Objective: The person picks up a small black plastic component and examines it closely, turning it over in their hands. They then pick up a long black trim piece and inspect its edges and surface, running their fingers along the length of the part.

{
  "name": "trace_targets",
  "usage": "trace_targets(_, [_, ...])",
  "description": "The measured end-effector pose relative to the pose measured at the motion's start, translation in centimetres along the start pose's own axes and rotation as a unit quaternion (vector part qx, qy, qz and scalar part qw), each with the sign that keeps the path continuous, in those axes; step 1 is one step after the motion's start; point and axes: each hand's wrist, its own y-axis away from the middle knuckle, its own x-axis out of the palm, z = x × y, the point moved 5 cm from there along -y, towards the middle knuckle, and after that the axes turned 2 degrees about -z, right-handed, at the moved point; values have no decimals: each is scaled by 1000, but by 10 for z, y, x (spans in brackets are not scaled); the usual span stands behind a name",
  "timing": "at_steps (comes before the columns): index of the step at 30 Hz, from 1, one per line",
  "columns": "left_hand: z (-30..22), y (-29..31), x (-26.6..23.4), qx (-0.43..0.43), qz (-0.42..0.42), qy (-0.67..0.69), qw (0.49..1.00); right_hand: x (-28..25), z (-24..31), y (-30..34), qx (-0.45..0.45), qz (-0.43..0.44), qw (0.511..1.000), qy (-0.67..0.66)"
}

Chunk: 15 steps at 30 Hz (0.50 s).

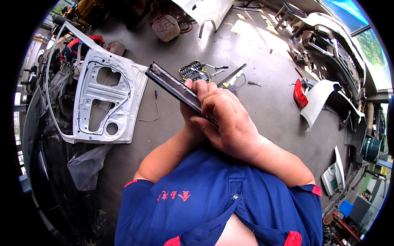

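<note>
In front of my chest I hold a long dark trim strip with a channel along its face, slanting up to the left. My right hand is closed round its lower part, thumb on the near side and fingers curled over the far edge. Behind the strip, my left hand supports it from below; most of its fingers are hidden by the strip and the right hand. A thin dark bar shows beyond my right hand; I cannot tell whether it joins the strip.
A white door shell stands at left beside a dark car body. An open tool case and a wrench lie on the grey floor ahead. A red tail light and white panel are at right.
</note>
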Motion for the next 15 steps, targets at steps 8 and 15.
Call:
trace_targets(8, [-2,5,1,10,-30,-39,999,6,-4,5,33,42,998,29])
trace_targets(15, [-6,0,2,14,-14,-16,1000,-1,1,-2,-3,-27,1000,0])
